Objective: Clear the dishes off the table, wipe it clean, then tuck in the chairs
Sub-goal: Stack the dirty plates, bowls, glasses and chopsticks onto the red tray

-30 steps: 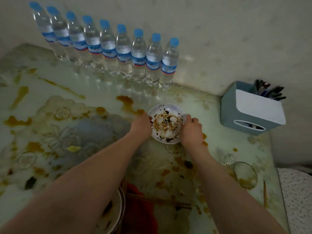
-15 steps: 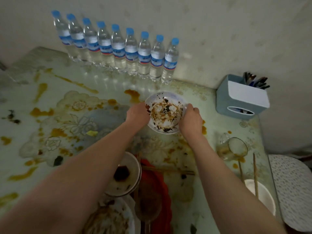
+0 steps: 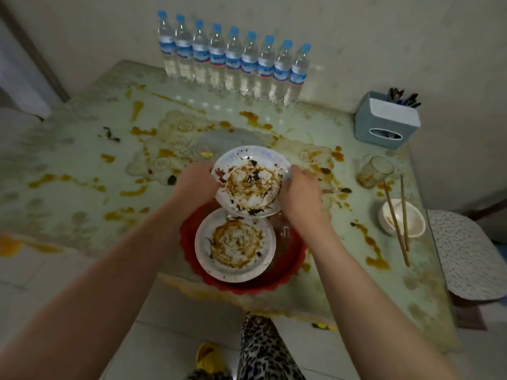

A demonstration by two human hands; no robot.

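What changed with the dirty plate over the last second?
Both hands, left hand and right hand, kept their grip on the dirty plate and carried it from near the bottles toward the person, over the second plate in the red basin. Bottles unmoved.

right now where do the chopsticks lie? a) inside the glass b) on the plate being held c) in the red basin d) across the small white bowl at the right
d: the chopsticks lie across the small white bowl at the right, apart from the red basin.

Nine bottles, two plates
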